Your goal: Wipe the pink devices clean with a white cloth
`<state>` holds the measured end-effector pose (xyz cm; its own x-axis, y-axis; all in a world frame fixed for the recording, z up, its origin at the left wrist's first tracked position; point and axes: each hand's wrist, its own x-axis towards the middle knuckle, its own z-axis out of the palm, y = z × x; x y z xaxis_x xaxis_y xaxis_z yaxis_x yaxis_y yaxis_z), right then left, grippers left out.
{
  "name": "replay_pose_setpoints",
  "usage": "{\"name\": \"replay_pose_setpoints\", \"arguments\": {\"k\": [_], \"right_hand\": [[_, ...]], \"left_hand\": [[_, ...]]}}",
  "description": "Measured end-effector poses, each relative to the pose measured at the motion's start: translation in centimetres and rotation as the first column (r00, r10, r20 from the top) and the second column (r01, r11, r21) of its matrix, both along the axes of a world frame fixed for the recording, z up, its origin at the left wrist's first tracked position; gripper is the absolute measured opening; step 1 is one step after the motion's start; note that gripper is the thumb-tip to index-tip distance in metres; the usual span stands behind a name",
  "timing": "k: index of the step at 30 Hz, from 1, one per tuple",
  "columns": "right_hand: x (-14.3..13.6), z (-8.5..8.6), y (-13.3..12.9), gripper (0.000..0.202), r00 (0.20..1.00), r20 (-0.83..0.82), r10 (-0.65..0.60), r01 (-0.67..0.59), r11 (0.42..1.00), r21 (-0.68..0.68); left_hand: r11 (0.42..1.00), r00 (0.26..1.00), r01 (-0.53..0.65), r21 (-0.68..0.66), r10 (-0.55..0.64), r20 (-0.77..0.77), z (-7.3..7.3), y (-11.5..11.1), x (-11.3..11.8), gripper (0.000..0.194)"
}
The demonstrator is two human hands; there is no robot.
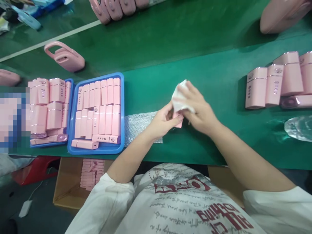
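Note:
Over the green table, my left hand (pixel 163 121) is closed around a small pink device (pixel 178 121), whose lower end shows past my thumb. My right hand (pixel 198 109) presses a white cloth (pixel 180 97) over the upper part of that device, with its fingers slightly blurred. The cloth hides most of the device. Just left of my hands, a sheet of bubble wrap (pixel 138 125) lies flat on the table, partly under my left forearm.
A blue tray (pixel 122 113) holding rows of pink devices stands to the left, another blue tray (pixel 71 97) beyond it. More pink devices (pixel 255 87) stand at the right, near a clear plastic object (pixel 299 128). A cardboard box (pixel 69 182) sits below the table edge.

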<state>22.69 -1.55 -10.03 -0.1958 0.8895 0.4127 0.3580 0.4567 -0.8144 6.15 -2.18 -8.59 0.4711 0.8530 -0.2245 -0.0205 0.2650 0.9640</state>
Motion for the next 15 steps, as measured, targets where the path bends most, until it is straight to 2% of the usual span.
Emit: {"name": "replay_pose_setpoints", "arguments": {"k": [2, 3, 4, 6, 8, 10, 12, 13, 14, 15], "right_hand": [[0.0, -0.2, -0.1, 0.038, 0.971, 0.184, 0.151, -0.176, 0.976, 0.131], [0.1, -0.3, -0.2, 0.038, 0.966, 0.215, 0.145, -0.180, 0.972, 0.153], [0.3, -0.2, -0.2, 0.039, 0.972, 0.216, 0.093, -0.127, 0.980, 0.152], [1.1, 0.1, -0.2, 0.044, 0.982, 0.146, -0.121, 0.108, 0.990, 0.094], [1.8, 0.7, 0.0, 0.053, 0.925, 0.039, -0.378, 0.378, 0.926, 0.013], [2.4, 1.4, 0.5, 0.059, 0.830, -0.145, -0.538, 0.546, 0.837, 0.021], [2.7, 2.0, 1.1, 0.057, 0.726, -0.349, -0.593, 0.632, 0.775, -0.003], [2.8, 2.2, 1.3, 0.056, 0.676, -0.408, -0.614, 0.661, 0.750, -0.032], [3.0, 2.3, 1.5, 0.057, 0.667, -0.402, -0.627, 0.665, 0.745, -0.059], [3.2, 2.4, 1.7, 0.060, 0.693, -0.352, -0.630, 0.649, 0.757, -0.077]], "left_hand": [[0.991, 0.985, -0.034, 0.130, 0.055, -0.161, -0.9, 0.2, 0.1, 0.051], [0.979, 0.971, -0.044, 0.197, 0.088, -0.223, -1.3, 0.4, 0.2, 0.050], [0.965, 0.956, -0.050, 0.259, 0.122, -0.268, -1.5, 0.5, 0.4, 0.052], [0.940, 0.939, -0.037, 0.338, 0.149, -0.310, -1.5, 0.8, 1.4, 0.059], [0.939, 0.922, 0.017, 0.343, 0.118, -0.368, -1.0, 1.2, 3.2, 0.063], [0.945, 0.918, 0.154, 0.287, -0.029, -0.395, -0.2, 1.7, 5.9, 0.070], [0.932, 0.892, 0.303, 0.201, -0.203, -0.403, 0.7, 2.1, 8.6, 0.060], [0.909, 0.866, 0.366, 0.200, -0.254, -0.431, 1.2, 2.1, 9.7, 0.056], [0.885, 0.844, 0.412, 0.219, -0.279, -0.458, 1.8, 1.9, 10.3, 0.054], [0.856, 0.825, 0.449, 0.256, -0.287, -0.486, 2.3, 1.5, 10.3, 0.052]]}}
